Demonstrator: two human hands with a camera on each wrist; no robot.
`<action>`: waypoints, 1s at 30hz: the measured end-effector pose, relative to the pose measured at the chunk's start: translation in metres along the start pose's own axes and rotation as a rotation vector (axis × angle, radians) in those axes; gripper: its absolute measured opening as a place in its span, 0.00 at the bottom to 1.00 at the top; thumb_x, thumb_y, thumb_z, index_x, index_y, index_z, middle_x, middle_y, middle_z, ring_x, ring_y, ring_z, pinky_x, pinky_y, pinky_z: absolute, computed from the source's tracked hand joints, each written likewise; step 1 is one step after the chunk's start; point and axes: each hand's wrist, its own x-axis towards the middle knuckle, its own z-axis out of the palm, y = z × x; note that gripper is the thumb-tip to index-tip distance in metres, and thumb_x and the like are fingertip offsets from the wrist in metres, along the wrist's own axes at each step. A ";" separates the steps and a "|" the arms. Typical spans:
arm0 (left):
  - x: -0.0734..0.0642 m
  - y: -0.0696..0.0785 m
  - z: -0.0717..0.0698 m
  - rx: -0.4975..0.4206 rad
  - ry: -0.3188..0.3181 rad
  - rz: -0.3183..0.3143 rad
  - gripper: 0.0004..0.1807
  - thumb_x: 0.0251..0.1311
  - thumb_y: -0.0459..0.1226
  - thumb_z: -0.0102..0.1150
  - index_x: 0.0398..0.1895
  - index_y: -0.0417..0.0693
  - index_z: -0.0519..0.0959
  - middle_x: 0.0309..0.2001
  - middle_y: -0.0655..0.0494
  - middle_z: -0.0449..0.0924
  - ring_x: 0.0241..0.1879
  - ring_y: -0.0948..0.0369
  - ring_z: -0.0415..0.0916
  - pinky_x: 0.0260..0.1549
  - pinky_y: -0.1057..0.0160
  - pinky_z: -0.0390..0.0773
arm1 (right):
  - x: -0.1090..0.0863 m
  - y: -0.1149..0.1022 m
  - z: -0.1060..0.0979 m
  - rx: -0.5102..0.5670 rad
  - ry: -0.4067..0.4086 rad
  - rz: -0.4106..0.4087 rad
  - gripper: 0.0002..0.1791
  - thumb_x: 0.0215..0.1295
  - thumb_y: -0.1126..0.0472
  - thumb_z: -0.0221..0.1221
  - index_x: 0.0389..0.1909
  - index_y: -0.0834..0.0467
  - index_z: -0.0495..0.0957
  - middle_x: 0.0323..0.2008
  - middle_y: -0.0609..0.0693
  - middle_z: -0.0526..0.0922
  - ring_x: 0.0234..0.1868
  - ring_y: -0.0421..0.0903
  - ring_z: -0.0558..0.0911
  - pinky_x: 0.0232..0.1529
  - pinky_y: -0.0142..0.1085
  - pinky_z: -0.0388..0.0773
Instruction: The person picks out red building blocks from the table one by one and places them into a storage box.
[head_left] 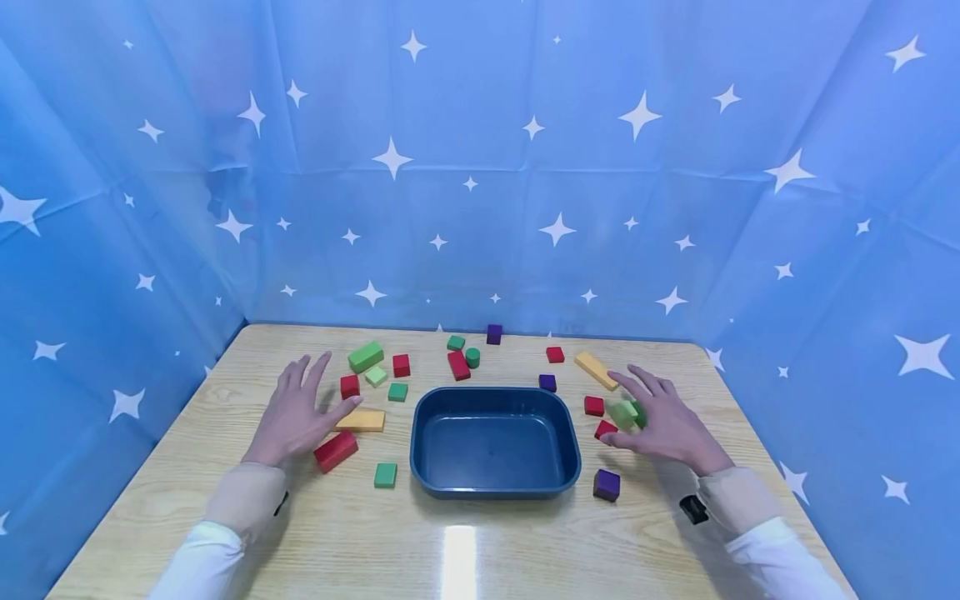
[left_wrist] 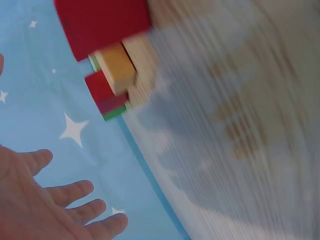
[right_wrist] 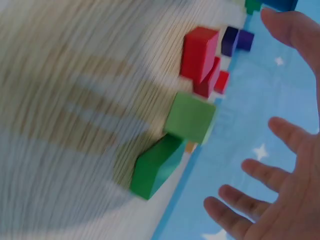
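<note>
My left hand (head_left: pixel 294 418) hovers over the left of the table, fingers spread, holding nothing. Its thumb overlaps a yellow plank (head_left: pixel 363 421) in the head view. Close by lie a long red block (head_left: pixel 336 451) and a red cube (head_left: pixel 349 386). On the right, my right hand (head_left: pixel 667 423) hangs with fingers apart and an empty palm. Near its fingers are a light green block (right_wrist: pixel 190 118), a dark green block (right_wrist: pixel 156 167) and small red blocks (head_left: pixel 594 406). A purple cube (head_left: pixel 607 485) sits nearer the front. Between the hands stands a dark blue tray (head_left: pixel 495 493).
Behind the tray are a red block (head_left: pixel 459 366), a green cylinder (head_left: pixel 472 357) and a purple cube (head_left: pixel 494 334). Another yellow plank (head_left: pixel 596 371) lies at the back right. A flat green block (head_left: pixel 386 476) is left of the tray. A blue starry curtain (head_left: pixel 480 208) surrounds the table.
</note>
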 end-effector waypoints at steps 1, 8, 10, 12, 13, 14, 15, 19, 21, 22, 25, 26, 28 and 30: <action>0.000 0.003 0.001 -0.008 -0.001 -0.001 0.58 0.60 0.74 0.50 0.84 0.54 0.46 0.80 0.32 0.45 0.77 0.31 0.42 0.68 0.24 0.56 | 0.000 -0.003 0.000 -0.002 0.001 -0.007 0.57 0.52 0.27 0.68 0.79 0.46 0.60 0.79 0.61 0.56 0.72 0.69 0.60 0.53 0.73 0.75; -0.003 0.028 0.006 -0.083 -0.017 0.014 0.58 0.60 0.74 0.50 0.83 0.51 0.48 0.79 0.34 0.48 0.76 0.35 0.49 0.61 0.27 0.70 | -0.001 -0.024 0.000 -0.004 0.000 -0.042 0.52 0.52 0.34 0.73 0.77 0.46 0.64 0.74 0.59 0.65 0.65 0.64 0.67 0.45 0.63 0.82; -0.004 0.035 0.007 -0.106 -0.018 0.019 0.58 0.60 0.74 0.50 0.83 0.50 0.49 0.79 0.34 0.49 0.76 0.34 0.51 0.61 0.27 0.70 | -0.002 -0.028 0.001 0.003 -0.001 -0.049 0.51 0.51 0.36 0.74 0.76 0.45 0.65 0.72 0.58 0.68 0.64 0.63 0.69 0.44 0.61 0.83; -0.004 0.043 0.009 -0.137 -0.018 0.024 0.56 0.60 0.73 0.52 0.82 0.52 0.50 0.79 0.34 0.50 0.75 0.34 0.54 0.62 0.28 0.70 | -0.003 -0.032 0.002 0.012 -0.004 -0.055 0.49 0.52 0.39 0.74 0.75 0.46 0.67 0.69 0.57 0.71 0.63 0.63 0.71 0.46 0.60 0.83; -0.005 0.046 0.010 -0.151 -0.019 0.028 0.56 0.60 0.73 0.52 0.82 0.53 0.51 0.79 0.34 0.50 0.75 0.34 0.56 0.62 0.28 0.70 | -0.003 -0.033 0.002 0.017 -0.007 -0.055 0.48 0.52 0.41 0.75 0.74 0.46 0.68 0.68 0.57 0.72 0.62 0.63 0.72 0.47 0.60 0.83; -0.005 0.049 0.011 -0.165 -0.021 0.032 0.55 0.60 0.73 0.53 0.82 0.54 0.51 0.79 0.34 0.51 0.74 0.35 0.59 0.62 0.29 0.71 | -0.004 -0.035 0.003 0.022 -0.009 -0.054 0.47 0.52 0.43 0.75 0.73 0.47 0.69 0.66 0.57 0.73 0.61 0.62 0.73 0.48 0.60 0.83; -0.005 0.053 0.012 -0.183 -0.021 0.037 0.54 0.60 0.72 0.53 0.82 0.56 0.52 0.79 0.35 0.52 0.73 0.36 0.61 0.62 0.30 0.71 | -0.004 -0.036 0.004 0.027 -0.012 -0.054 0.45 0.53 0.45 0.75 0.72 0.48 0.70 0.65 0.58 0.74 0.60 0.62 0.75 0.48 0.59 0.83; -0.004 0.062 0.018 -0.246 -0.022 0.052 0.52 0.61 0.71 0.55 0.82 0.59 0.53 0.78 0.38 0.55 0.71 0.38 0.66 0.64 0.33 0.71 | -0.003 -0.040 0.006 0.042 -0.024 -0.065 0.38 0.54 0.51 0.74 0.67 0.52 0.76 0.59 0.59 0.78 0.49 0.57 0.80 0.42 0.50 0.83; -0.002 0.067 0.021 -0.272 -0.027 0.052 0.51 0.62 0.69 0.57 0.82 0.56 0.54 0.78 0.39 0.57 0.71 0.39 0.67 0.65 0.35 0.71 | -0.002 -0.042 0.007 0.047 -0.046 -0.071 0.35 0.54 0.53 0.74 0.65 0.54 0.77 0.56 0.59 0.79 0.41 0.51 0.79 0.35 0.41 0.80; -0.002 0.069 0.022 -0.287 -0.032 0.051 0.51 0.63 0.67 0.58 0.81 0.54 0.55 0.78 0.39 0.58 0.71 0.39 0.68 0.65 0.35 0.72 | -0.001 -0.043 0.008 0.050 -0.059 -0.070 0.34 0.54 0.54 0.73 0.64 0.54 0.78 0.54 0.58 0.80 0.36 0.48 0.78 0.31 0.37 0.78; 0.001 0.075 0.028 -0.349 -0.042 0.056 0.46 0.66 0.60 0.61 0.79 0.47 0.59 0.75 0.40 0.64 0.65 0.41 0.74 0.61 0.40 0.78 | 0.000 -0.045 0.010 0.057 -0.089 -0.062 0.31 0.55 0.57 0.72 0.62 0.56 0.79 0.49 0.56 0.80 0.27 0.41 0.71 0.24 0.31 0.70; 0.002 0.078 0.030 -0.373 -0.048 0.062 0.44 0.67 0.57 0.61 0.78 0.46 0.60 0.73 0.39 0.65 0.63 0.42 0.77 0.59 0.41 0.80 | 0.000 -0.045 0.011 0.056 -0.093 -0.057 0.30 0.55 0.58 0.72 0.61 0.56 0.80 0.49 0.56 0.80 0.26 0.40 0.71 0.23 0.30 0.69; 0.003 0.082 0.034 -0.422 -0.056 0.071 0.40 0.68 0.53 0.63 0.76 0.44 0.64 0.69 0.40 0.70 0.58 0.45 0.80 0.54 0.46 0.84 | 0.000 -0.046 0.011 0.057 -0.094 -0.045 0.28 0.56 0.59 0.72 0.59 0.57 0.81 0.48 0.56 0.80 0.25 0.40 0.70 0.23 0.30 0.69; 0.004 0.087 0.037 -0.464 -0.071 0.076 0.37 0.68 0.51 0.63 0.74 0.43 0.67 0.66 0.40 0.73 0.54 0.48 0.83 0.50 0.49 0.85 | 0.001 -0.047 0.012 0.052 -0.096 -0.044 0.25 0.57 0.60 0.71 0.57 0.56 0.82 0.47 0.56 0.81 0.25 0.40 0.70 0.23 0.31 0.68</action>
